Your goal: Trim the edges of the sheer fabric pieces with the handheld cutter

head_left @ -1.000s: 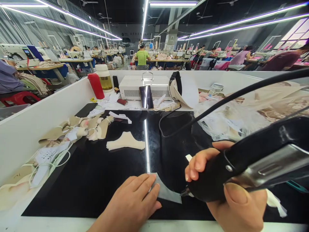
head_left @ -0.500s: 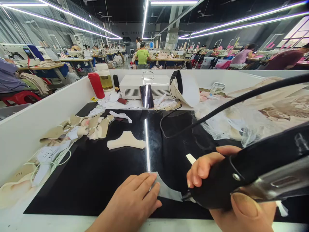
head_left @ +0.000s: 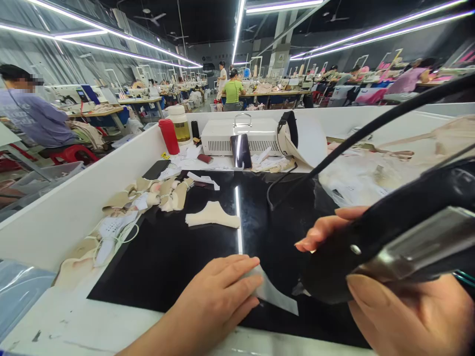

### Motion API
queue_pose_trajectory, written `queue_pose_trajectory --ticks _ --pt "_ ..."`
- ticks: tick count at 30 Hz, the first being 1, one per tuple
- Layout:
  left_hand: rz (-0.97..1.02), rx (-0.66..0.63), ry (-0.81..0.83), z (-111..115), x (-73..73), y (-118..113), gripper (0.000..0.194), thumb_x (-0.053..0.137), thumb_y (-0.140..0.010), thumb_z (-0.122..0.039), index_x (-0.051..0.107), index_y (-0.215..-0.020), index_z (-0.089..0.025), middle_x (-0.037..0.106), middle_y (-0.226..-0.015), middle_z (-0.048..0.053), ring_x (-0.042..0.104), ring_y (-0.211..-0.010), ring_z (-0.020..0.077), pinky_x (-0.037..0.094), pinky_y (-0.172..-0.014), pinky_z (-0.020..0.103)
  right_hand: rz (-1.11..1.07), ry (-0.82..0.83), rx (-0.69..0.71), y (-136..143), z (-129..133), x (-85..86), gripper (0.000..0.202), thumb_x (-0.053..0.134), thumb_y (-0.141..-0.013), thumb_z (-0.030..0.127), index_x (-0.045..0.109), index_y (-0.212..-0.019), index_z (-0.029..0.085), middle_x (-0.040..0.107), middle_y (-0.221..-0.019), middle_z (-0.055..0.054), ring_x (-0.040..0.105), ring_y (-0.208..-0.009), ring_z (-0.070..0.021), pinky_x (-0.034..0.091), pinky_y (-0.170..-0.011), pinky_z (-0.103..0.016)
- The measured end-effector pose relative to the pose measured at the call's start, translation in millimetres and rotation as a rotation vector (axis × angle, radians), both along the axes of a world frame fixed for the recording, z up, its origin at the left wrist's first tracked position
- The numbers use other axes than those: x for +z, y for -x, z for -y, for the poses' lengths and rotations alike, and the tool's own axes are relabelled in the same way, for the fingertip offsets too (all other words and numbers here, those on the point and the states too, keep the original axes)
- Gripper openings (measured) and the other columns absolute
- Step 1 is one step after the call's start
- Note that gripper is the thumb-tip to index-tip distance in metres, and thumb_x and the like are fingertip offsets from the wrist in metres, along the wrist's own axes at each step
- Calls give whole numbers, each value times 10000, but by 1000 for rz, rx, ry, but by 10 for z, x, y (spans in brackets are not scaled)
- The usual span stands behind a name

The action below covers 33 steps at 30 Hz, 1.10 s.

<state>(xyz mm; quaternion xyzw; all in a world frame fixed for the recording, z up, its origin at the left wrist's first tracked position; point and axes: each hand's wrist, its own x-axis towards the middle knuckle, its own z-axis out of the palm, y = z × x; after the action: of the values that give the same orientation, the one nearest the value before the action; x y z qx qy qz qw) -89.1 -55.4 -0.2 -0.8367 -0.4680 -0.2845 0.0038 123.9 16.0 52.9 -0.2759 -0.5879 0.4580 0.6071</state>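
Observation:
My left hand [head_left: 224, 291] lies flat with fingers stretched out, pressing the left end of a thin grey curved piece of material [head_left: 275, 295] onto the black mat [head_left: 148, 267]. My right hand [head_left: 404, 301] is wrapped round a black corded power tool [head_left: 374, 247] with a shiny metal side; its exact kind does not show. The tool's small tip, near the mat, sits just above and apart from the grey piece's right end. Farther back on the mat lies a cream cut piece [head_left: 212, 215], apparently a stack of layers.
The tool's black cable [head_left: 356, 141] arcs across the right side. Tied beige pieces [head_left: 118, 200] lie at left, plastic bags [head_left: 352, 175] at right. A white vented box [head_left: 222, 133], phone [head_left: 241, 151], red bottle [head_left: 169, 136] and white visor [head_left: 308, 143] stand behind.
The view has swung left. The tool tip, earlier at the grey piece's right end, is now apart from it. My left hand stays on the piece.

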Motion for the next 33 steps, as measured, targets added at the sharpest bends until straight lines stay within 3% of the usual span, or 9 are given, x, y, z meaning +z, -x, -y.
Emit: queue_pose_trajectory --ticks 4,8,13,21,25,29,33 --pt "87 117 109 87 92 248 263 611 -1027 -270 661 -1283 -238 701 -1294 64 682 -1163 183 579 -1016 317 -121 39 47 254 13 44 444 852 -834 402 642 -1210 293 674 -874 -34 672 -754 -230 622 -642 -362" --pt "86 217 229 209 66 447 355 776 -900 -258 695 -1245 -241 699 -1202 60 696 -1072 192 608 -944 315 -171 3 157 518 16 33 513 878 -796 483 619 -1193 285 663 -840 -29 645 -681 -210 600 -568 -353" --pt "57 237 271 254 -18 392 422 858 -824 -261 716 -1221 -251 675 -1256 64 667 -1141 220 591 -994 367 -185 8 184 675 62 -50 456 840 -855 425 603 -1228 313 668 -896 -26 651 -742 -216 614 -611 -365" --pt "190 198 258 228 -54 303 144 804 -862 -137 702 -916 -223 697 -1172 8 672 -1093 170 552 -1005 320 -214 -4 244 748 57 -52 420 812 -885 394 585 -1222 287 661 -875 -15 640 -718 -190 609 -609 -332" --pt "208 201 279 292 -53 327 178 788 -870 -115 691 -968 -228 700 -1188 17 673 -1104 182 550 -1011 335 -211 1 270 751 74 -70 420 799 -904 365 566 -1248 300 662 -907 -10 659 -732 -186 621 -638 -338" --pt "211 219 297 321 -84 378 350 821 -839 -124 685 -1140 -240 690 -1232 38 665 -1131 201 559 -1008 350 -219 -11 288 814 92 -109 413 795 -909 358 562 -1246 299 665 -901 -6 661 -714 -178 615 -610 -315" --pt "224 206 337 305 -87 398 229 783 -861 -95 712 -1035 -224 685 -1239 40 657 -1154 208 544 -1035 356 -229 -12 296 890 111 -110 392 785 -920 371 568 -1237 291 663 -894 -5 657 -717 -170 614 -610 -299"
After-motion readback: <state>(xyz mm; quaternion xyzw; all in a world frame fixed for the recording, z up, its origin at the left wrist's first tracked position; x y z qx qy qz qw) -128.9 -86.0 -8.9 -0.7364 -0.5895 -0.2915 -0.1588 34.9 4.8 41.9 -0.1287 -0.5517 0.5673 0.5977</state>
